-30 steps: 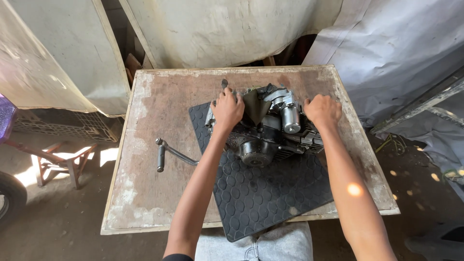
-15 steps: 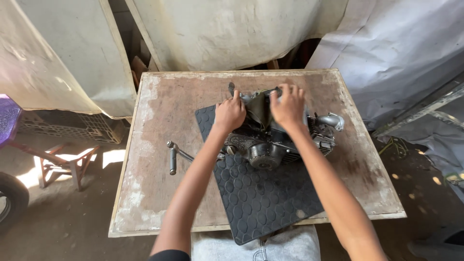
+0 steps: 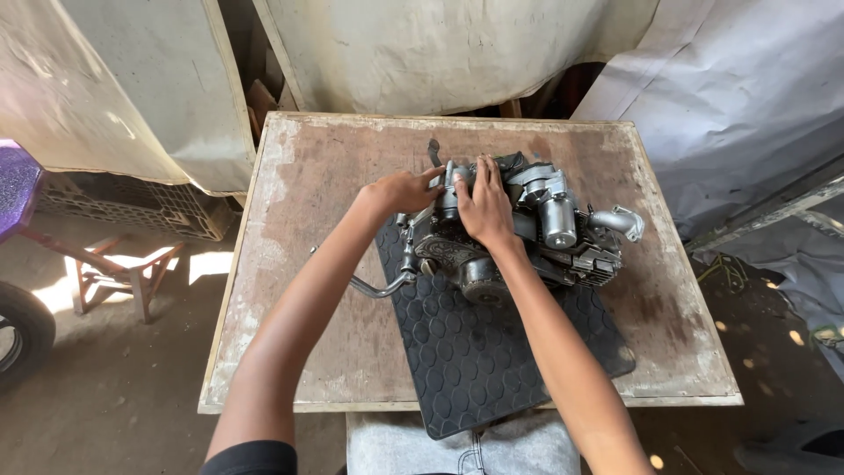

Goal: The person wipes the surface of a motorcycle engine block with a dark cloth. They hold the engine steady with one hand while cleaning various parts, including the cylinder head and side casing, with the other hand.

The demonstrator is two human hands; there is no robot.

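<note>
Both hands, left (image 3: 400,192) and right (image 3: 482,209), clamp the engine's (image 3: 519,233) 11 o'clock end on the rubber mat (image 3: 492,352), mid-worktop (image 3: 299,264). Looks heavy, rigid, greasy; grip the solid casing.

no packages, labels, signs, screens visible
</note>
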